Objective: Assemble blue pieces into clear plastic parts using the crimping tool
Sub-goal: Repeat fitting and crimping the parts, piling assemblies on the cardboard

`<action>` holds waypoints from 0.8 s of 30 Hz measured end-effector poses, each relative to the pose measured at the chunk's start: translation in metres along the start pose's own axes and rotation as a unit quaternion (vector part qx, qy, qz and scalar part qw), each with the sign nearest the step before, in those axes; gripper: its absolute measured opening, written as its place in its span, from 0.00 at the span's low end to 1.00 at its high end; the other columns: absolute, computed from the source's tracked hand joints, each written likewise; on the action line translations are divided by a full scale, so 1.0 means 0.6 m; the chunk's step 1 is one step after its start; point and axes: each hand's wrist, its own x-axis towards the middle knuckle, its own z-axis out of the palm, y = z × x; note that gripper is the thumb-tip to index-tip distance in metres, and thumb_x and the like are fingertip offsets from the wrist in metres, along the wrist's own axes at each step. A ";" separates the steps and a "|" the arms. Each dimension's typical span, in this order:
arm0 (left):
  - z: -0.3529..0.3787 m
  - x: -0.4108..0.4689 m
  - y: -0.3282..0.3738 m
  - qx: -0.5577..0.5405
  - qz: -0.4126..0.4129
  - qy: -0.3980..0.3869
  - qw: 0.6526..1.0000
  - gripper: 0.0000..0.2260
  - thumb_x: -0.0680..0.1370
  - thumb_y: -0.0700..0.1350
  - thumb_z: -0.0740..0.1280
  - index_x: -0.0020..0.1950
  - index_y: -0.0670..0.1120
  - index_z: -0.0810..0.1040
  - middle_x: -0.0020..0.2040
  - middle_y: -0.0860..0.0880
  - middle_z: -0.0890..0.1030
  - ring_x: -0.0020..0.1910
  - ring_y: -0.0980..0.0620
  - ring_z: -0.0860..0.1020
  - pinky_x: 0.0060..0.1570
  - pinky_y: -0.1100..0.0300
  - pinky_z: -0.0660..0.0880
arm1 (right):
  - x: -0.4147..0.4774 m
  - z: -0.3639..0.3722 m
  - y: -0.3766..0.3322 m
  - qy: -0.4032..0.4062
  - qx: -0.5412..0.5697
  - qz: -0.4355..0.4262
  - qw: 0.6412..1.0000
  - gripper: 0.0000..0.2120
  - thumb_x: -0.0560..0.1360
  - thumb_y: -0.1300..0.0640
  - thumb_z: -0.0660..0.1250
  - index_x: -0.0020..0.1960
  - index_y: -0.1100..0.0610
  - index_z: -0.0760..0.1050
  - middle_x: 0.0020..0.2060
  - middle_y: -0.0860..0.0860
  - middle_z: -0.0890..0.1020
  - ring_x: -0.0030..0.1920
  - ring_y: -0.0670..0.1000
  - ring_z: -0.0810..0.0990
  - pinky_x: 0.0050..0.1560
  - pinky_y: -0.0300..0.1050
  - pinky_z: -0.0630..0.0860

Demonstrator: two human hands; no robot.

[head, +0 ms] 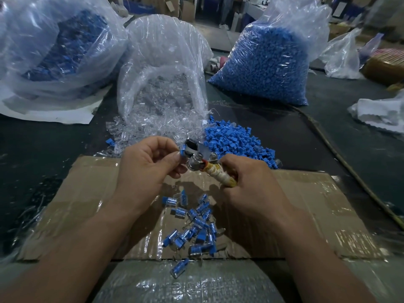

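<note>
My left hand (148, 162) pinches a small blue-and-clear piece (182, 150) and holds it against the metal head of the crimping tool (200, 158). My right hand (247, 182) grips the tool's handle, which is wrapped in white and yellow. Below both hands, a heap of assembled blue-in-clear parts (193, 224) lies on taped cardboard (76, 204). Loose blue pieces (231, 138) are piled just beyond the tool. Clear plastic parts (142, 132) spill from an open bag (161, 68).
A full bag of blue pieces (269, 60) stands at the back right. Another bag with mixed blue and clear parts (61, 42) sits at the back left. White crumpled plastic (378, 112) lies at the right. A cord (341, 156) runs across the dark table.
</note>
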 end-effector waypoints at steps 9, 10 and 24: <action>0.006 -0.002 0.001 0.024 -0.001 0.015 1.000 0.08 0.71 0.31 0.67 0.39 0.44 0.77 0.31 0.49 0.81 0.29 0.57 0.80 0.29 0.68 0.76 | 0.000 -0.011 0.012 -0.015 0.037 0.029 0.999 0.13 0.68 0.57 0.71 0.49 0.47 0.74 0.40 0.42 0.75 0.41 0.42 0.72 0.39 0.39 0.69; 0.008 -0.003 0.001 0.028 0.000 0.019 0.999 0.08 0.71 0.31 0.67 0.39 0.45 0.77 0.31 0.49 0.81 0.29 0.57 0.80 0.29 0.68 0.76 | -0.001 -0.013 0.013 -0.019 0.043 0.034 0.998 0.13 0.67 0.58 0.71 0.49 0.47 0.74 0.40 0.42 0.76 0.41 0.43 0.73 0.40 0.41 0.71; -0.020 -0.002 0.026 -0.042 -0.170 -0.250 0.952 0.05 0.62 0.40 0.70 0.35 0.47 0.83 0.32 0.46 0.82 0.26 0.56 0.78 0.25 0.67 0.74 | -0.007 -0.022 0.011 -0.109 0.027 0.067 0.991 0.23 0.62 0.53 0.77 0.55 0.44 0.75 0.41 0.39 0.76 0.43 0.39 0.73 0.43 0.40 0.73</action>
